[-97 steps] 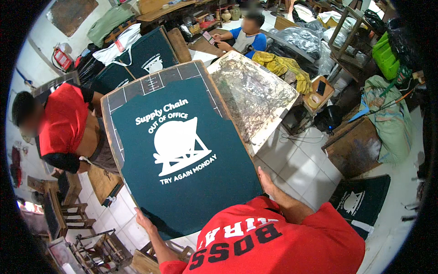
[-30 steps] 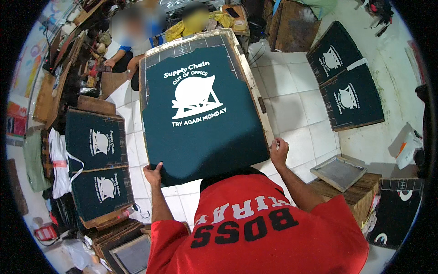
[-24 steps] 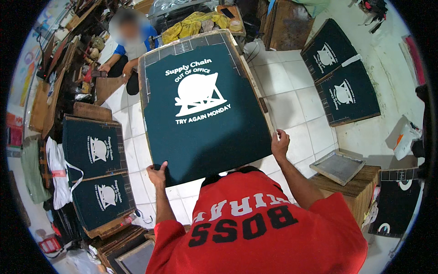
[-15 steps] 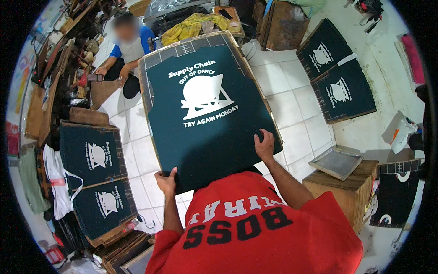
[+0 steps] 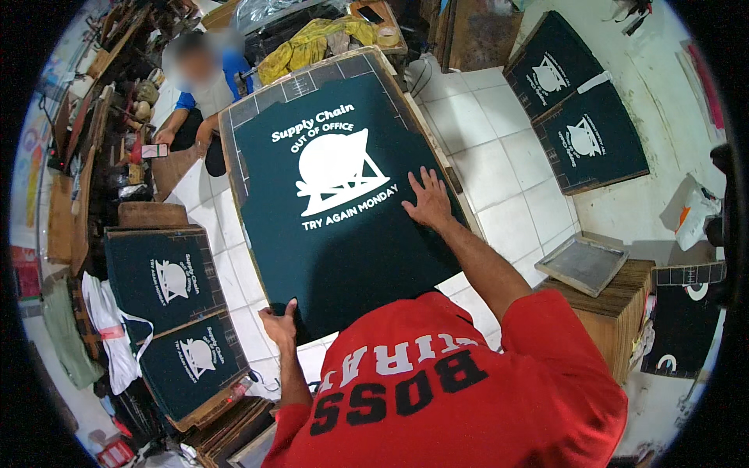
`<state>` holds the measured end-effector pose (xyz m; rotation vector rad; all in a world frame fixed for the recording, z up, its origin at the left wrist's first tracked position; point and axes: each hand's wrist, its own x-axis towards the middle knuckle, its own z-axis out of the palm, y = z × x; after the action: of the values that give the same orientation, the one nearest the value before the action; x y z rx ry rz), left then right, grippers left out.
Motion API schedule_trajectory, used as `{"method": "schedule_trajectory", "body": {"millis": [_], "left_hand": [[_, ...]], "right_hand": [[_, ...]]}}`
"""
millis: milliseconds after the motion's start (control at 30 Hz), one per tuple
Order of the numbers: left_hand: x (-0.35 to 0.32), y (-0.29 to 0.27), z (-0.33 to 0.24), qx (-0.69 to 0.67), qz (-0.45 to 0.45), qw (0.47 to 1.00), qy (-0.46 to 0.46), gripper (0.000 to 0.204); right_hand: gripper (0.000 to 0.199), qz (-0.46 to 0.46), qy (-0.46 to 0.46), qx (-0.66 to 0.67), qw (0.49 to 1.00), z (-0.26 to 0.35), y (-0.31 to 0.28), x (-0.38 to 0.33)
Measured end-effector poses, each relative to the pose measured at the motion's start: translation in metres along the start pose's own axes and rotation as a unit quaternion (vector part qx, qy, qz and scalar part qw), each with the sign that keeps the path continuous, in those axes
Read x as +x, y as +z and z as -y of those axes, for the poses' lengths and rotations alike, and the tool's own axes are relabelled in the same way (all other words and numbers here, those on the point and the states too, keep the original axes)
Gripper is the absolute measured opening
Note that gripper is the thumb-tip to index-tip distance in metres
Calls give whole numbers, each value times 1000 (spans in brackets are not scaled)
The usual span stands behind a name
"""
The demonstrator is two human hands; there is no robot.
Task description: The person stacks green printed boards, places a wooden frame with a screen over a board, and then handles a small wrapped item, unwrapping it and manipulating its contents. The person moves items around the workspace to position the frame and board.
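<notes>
A dark green cloth panel (image 5: pixel 328 265) with a white printed picture and lettering lies over a large flat board (image 5: pixel 230 156) in front of me. At the near left corner my left hand (image 5: pixel 281 325) grips the cloth edge, thumb up; part of its fingers is hard to see. My right hand (image 5: pixel 429 201) rests flat on the cloth's right side, fingers spread, just right of the print. Its palm holds nothing.
Matching printed panels on boards (image 5: pixel 160 273) stand at the left, others (image 5: pixel 597 144) at the right wall. A framed screen (image 5: pixel 581 264) lies on stacked boards (image 5: pixel 616 312). Another person (image 5: pixel 204 101) sits far left with a phone (image 5: pixel 154 150). A yellow cloth (image 5: pixel 316 47) lies behind the board.
My right hand has moved from the near right corner up and leftward onto the cloth, its fingers spreading. The left hand stays at its corner. The view has shifted slightly.
</notes>
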<state>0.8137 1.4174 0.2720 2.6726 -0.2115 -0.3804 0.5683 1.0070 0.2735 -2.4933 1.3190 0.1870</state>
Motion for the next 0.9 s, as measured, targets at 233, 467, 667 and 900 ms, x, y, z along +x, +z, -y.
{"method": "schedule_trajectory", "body": {"millis": [233,467,667,900], "left_hand": [[-10,1,-8,16,1,999,-33,83],[-9,-3,-14,18,18,998,-60,82],[-10,-4,-19,9,24,997,-70,80],[-2,9,-7,-5,43,996,-84,84]], "right_hand": [[81,103,16,16,994,-9,0,8],[72,140,15,3,990,-12,-5,18],[73,130,-6,-4,992,-12,-3,20],[71,131,-30,-27,991,-16,-6,28]]}}
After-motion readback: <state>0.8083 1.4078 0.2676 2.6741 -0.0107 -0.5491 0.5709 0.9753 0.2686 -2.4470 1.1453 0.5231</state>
